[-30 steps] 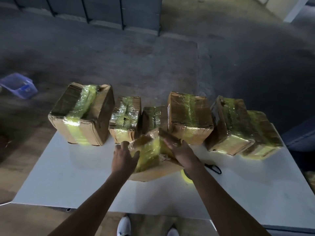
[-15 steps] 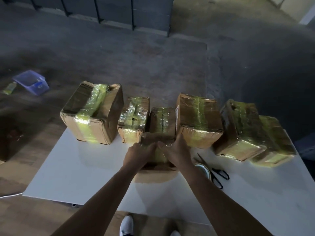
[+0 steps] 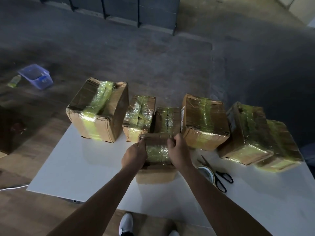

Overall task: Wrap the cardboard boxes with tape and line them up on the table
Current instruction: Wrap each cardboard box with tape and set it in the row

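A small cardboard box (image 3: pixel 157 151), banded with yellowish tape, sits on the white table (image 3: pixel 76 167) between the two hands. It lies just in front of the row, at six o'clock from the third box (image 3: pixel 167 120), and its far edge is close against that box.

The left hand (image 3: pixel 134 155) clasps the box's nine o'clock side, fingers curled round toward the far edge. The right hand (image 3: pixel 179 153) clasps the three o'clock side, with its fingertips hooked over the far top corner. The hands are apart, with the box gripped between them. Both forearms reach in from six o'clock, nearly straight, and converge on the box.

The row of taped boxes runs from a big box (image 3: pixel 98 113) at ten o'clock to a pair of boxes (image 3: pixel 247 132) at three o'clock that touch each other. At four o'clock from the held box, just beside the right wrist, a tape roll (image 3: pixel 207 172) stands next to black scissors (image 3: pixel 219 178).
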A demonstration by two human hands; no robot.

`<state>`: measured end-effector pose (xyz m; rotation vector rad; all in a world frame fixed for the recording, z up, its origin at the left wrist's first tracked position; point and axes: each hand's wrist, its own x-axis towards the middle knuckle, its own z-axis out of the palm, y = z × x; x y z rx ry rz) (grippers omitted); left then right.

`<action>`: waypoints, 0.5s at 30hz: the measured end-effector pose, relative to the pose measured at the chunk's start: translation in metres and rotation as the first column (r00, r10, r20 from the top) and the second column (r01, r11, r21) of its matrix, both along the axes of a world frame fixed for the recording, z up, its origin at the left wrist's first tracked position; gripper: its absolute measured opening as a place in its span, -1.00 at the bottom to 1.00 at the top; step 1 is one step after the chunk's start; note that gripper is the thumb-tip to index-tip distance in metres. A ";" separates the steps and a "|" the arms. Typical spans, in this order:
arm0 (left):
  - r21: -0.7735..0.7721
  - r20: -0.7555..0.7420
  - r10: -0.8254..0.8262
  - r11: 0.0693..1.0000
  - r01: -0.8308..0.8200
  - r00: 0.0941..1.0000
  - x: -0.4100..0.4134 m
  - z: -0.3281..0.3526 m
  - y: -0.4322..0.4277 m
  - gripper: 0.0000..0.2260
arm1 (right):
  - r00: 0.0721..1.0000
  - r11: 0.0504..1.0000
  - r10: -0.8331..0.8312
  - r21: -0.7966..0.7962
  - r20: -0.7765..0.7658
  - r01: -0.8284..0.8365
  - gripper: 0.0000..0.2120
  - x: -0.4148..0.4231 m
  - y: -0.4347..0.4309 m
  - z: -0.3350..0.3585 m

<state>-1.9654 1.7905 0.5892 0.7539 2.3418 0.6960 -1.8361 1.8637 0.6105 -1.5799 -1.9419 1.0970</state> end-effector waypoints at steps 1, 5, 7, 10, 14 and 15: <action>-0.001 0.005 0.004 1.000 -0.004 1.000 0.000 0.000 0.000 -0.43 | 1.000 1.000 0.000 0.018 -0.001 0.000 -0.83 0.000 -0.001 0.000; -0.025 0.021 -0.002 1.000 0.002 1.000 0.000 -0.001 0.000 -0.37 | 1.000 0.997 -0.010 0.078 -0.029 0.013 -0.82 0.003 -0.003 -0.002; -0.048 0.014 -0.027 0.998 0.028 1.000 0.001 -0.001 -0.001 -0.33 | 0.998 0.999 -0.028 0.041 -0.062 0.030 -0.80 0.006 -0.005 -0.004; -0.057 0.008 -0.051 0.997 0.051 0.999 0.004 0.002 -0.005 -0.29 | 0.998 1.000 -0.008 -0.005 -0.054 0.008 -0.65 0.009 -0.007 -0.005; -0.010 0.063 -0.036 0.999 0.037 0.997 0.004 0.006 -0.003 -0.37 | 0.999 0.996 0.024 0.089 -0.048 -0.019 -0.74 0.007 -0.007 -0.006; -0.004 0.080 -0.029 1.000 0.029 0.996 0.005 0.006 -0.003 -0.39 | 0.998 0.994 0.020 0.108 -0.060 -0.013 -0.78 0.007 -0.008 -0.007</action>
